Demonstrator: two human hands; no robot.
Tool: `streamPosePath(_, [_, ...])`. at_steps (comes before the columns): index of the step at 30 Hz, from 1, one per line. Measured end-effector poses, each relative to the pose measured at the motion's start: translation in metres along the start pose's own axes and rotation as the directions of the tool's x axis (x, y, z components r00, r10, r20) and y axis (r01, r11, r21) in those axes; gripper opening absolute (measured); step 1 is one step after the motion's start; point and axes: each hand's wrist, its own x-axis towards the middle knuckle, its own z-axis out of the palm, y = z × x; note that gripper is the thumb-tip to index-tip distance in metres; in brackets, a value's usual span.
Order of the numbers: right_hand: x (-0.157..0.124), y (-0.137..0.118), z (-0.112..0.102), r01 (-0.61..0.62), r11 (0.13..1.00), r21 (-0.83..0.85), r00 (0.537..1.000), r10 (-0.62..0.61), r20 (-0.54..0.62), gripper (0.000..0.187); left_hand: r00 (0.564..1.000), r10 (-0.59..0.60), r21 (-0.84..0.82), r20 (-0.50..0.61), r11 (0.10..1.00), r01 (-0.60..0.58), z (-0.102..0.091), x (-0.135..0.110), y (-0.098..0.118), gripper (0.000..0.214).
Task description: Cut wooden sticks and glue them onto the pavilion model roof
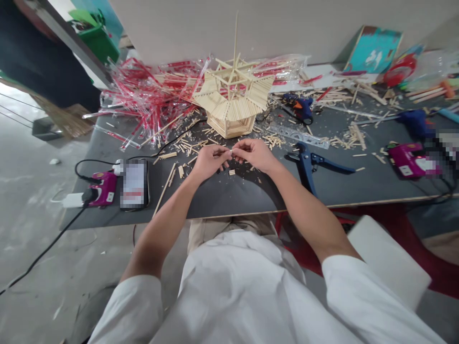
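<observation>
My left hand (212, 161) and my right hand (254, 154) meet over the table edge side, thumbs and fingers pinched together. Between the fingertips is a small pale piece of wooden stick (231, 151), mostly hidden by them. Just below, a small bundle of short cut sticks (231, 172) lies on the dark table (229, 200). Behind my hands stands a pavilion-like model of wooden sticks (233, 107), with a flared slatted roof and a thin stick rising from its top. Short stick pieces (190, 143) are scattered around its base.
Blue cutters (308, 165) lie right of my hands, beyond them a clear ruler (299, 136) and glue guns (299, 106) (416, 122). Red plastic wrappers (154, 95) pile up left. A phone (134, 185) and purple power strips (103, 188) (412, 160) have trailing cables. Another person (43, 57) stands left.
</observation>
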Motion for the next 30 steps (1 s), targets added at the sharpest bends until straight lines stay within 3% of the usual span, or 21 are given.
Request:
streamPosePath(18, [0.0019,0.0003,0.0003,0.038,0.999,-0.016,0.999,-0.038,-0.013,0.031,0.998,0.039,0.096,-0.053,0.995,-0.034,0.0042,-0.0006,-0.0007,0.024])
streamPosePath(30, [0.0033,-0.0023,0.0023,0.018,0.998,-0.056,1.000,-0.019,-0.019,0.022,0.998,-0.012,0.071,-0.058,0.997,0.016,0.0039,0.0003,-0.0022,0.022])
